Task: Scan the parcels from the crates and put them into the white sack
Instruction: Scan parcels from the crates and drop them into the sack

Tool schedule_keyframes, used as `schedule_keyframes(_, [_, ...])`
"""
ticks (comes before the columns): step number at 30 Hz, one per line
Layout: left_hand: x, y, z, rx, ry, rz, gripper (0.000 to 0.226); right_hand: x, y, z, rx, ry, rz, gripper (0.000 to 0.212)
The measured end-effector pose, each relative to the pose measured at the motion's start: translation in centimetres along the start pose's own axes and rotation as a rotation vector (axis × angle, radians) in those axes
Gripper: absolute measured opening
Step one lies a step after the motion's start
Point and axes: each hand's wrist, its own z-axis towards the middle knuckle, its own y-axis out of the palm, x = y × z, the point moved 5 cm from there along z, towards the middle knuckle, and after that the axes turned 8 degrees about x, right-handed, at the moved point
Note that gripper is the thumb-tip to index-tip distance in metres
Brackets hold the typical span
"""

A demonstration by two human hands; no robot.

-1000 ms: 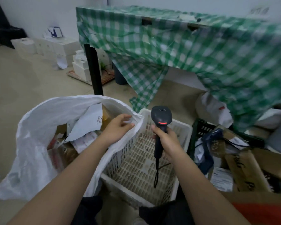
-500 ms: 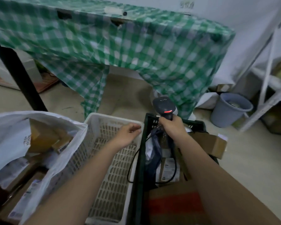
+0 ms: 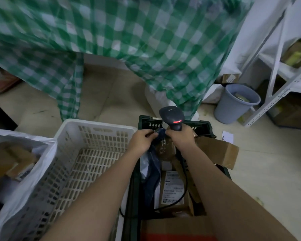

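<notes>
Left hand (image 3: 141, 142) fingers (image 3: 150, 134) now pinch dark parcel (image 3: 152, 164).

This looks like a small parcel-sorting back room or stockroom. A dark crate (image 3: 200, 126) on the bare floor (image 3: 111, 94) holds labelled cardboard parcels (image 3: 174, 190), beside a white perforated crate (image 3: 94, 129) and a white sack (image 3: 24, 185) stuffed with boxes. A handheld barcode scanner (image 3: 172, 117) glows red. White slotted-angle shelving (image 3: 274, 94) carries cartons, a grey bin (image 3: 233, 105) stands near it, and a green checked cloth (image 3: 129, 40) drapes the tabletop.
</notes>
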Motion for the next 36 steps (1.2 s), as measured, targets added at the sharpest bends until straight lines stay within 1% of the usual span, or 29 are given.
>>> schedule_keyframes(2, [-0.3,0.6,0.5,-0.011,-0.013,0.040,0.036,0.3,0.3,0.4,0.013,0.003,0.012,0.011])
schedule_keyframes(5, [-0.5,0.7,1.0,0.069,0.006,0.184,0.023,0.9,0.4,0.7,0.028,0.008,0.024,0.013])
schedule_keyframes(7, [-0.2,0.3,0.9,0.118,0.020,0.193,0.024,1.1,0.3,0.9,0.040,0.016,0.042,0.014])
schedule_keyframes(8, [-0.2,0.0,0.8,0.145,0.008,0.160,0.028,1.0,0.2,0.8,0.044,0.022,0.047,0.014])
schedule_keyframes(11, [-0.2,-1.5,0.4,0.249,-0.058,-0.047,0.036,0.4,-0.7,0.3,0.078,0.030,0.079,0.015])
schedule_keyframes(17, [2.9,-3.8,-1.7,0.278,-0.098,-0.274,0.018,-2.2,-2.6,-2.0,0.105,-0.023,0.173,0.011])
schedule_keyframes(20, [5.2,-5.7,-3.2,0.358,-0.083,-0.395,0.014,-3.0,-3.4,-3.2,0.096,-0.008,0.211,0.011])
schedule_keyframes(21, [6.0,-6.5,-3.6,0.383,-0.065,-0.411,0.014,-3.2,-3.6,-3.8,0.089,0.001,0.211,0.009])
schedule_keyframes(23, [7.5,-7.9,-4.5,0.392,-0.021,-0.374,0.026,-3.1,-3.7,-4.9,0.080,0.016,0.225,0.008])
schedule_keyframes(24, [8.1,-8.6,-4.9,0.407,-0.017,-0.379,0.029,-3.1,-3.9,-5.5,0.080,0.020,0.240,0.008])
schedule_keyframes(27, [9.3,-11.5,-6.1,0.521,-0.011,-0.481,0.024,-3.6,-4.4,-7.1,0.094,0.022,0.247,0.011])
schedule_keyframes(30, [10.5,-13.8,-7.3,0.533,0.010,-0.532,0.025,-3.8,-4.4,-8.5,0.097,0.034,0.269,0.013])
schedule_keyframes(32, [11.6,-15.5,-7.9,0.536,0.029,-0.550,0.020,-4.2,-4.3,-9.2,0.094,0.036,0.295,0.016])
schedule_keyframes(33, [12.2,-16.4,-8.3,0.526,0.042,-0.542,0.018,-4.5,-4.3,-9.7,0.084,0.033,0.308,0.016])
schedule_keyframes(35, [13.2,-18.2,-9.1,0.530,0.059,-0.560,0.018,-5.6,-4.1,-10.6,0.056,0.006,0.355,0.010])
schedule_keyframes(36, [13.6,-19.3,-9.7,0.547,0.069,-0.578,0.019,-6.5,-4.1,-11.2,0.041,-0.011,0.384,0.013])
